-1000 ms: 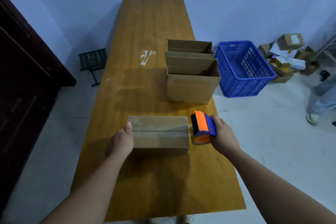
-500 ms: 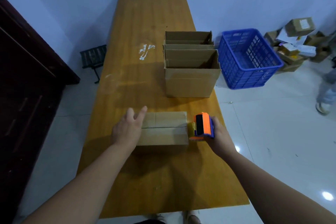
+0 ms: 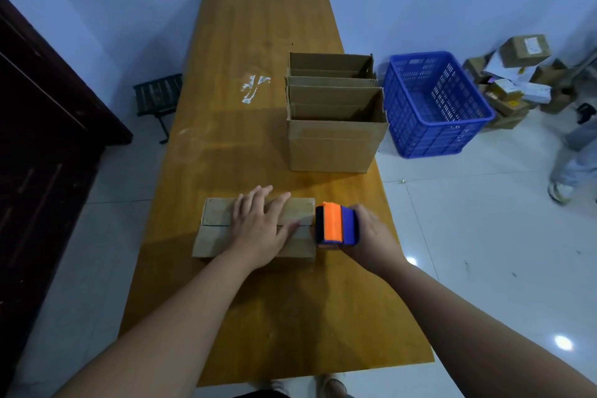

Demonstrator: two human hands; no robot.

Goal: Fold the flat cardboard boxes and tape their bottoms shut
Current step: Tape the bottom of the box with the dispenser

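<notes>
A folded cardboard box (image 3: pixel 215 229) lies bottom up on the wooden table (image 3: pixel 258 317), its two flaps meeting along a middle seam. My left hand (image 3: pixel 260 224) presses flat on top of it, fingers straight and spread over the seam. My right hand (image 3: pixel 371 236) grips an orange and blue tape dispenser (image 3: pixel 336 225) at the box's right end. Behind them two open-topped boxes stand one behind the other, the nearer box (image 3: pixel 334 145) in front of the farther box (image 3: pixel 331 65).
A blue plastic crate (image 3: pixel 433 107) sits on the floor right of the table. A pile of parcels (image 3: pixel 513 81) lies behind it. A person's legs (image 3: pixel 571 155) show at the far right. A small black stool (image 3: pixel 158 97) and a dark cabinet (image 3: pixel 38 139) stand on the left.
My left hand has moved from the box's left end onto its top and now lies flat across the seam. The tape dispenser stays at the right end.
</notes>
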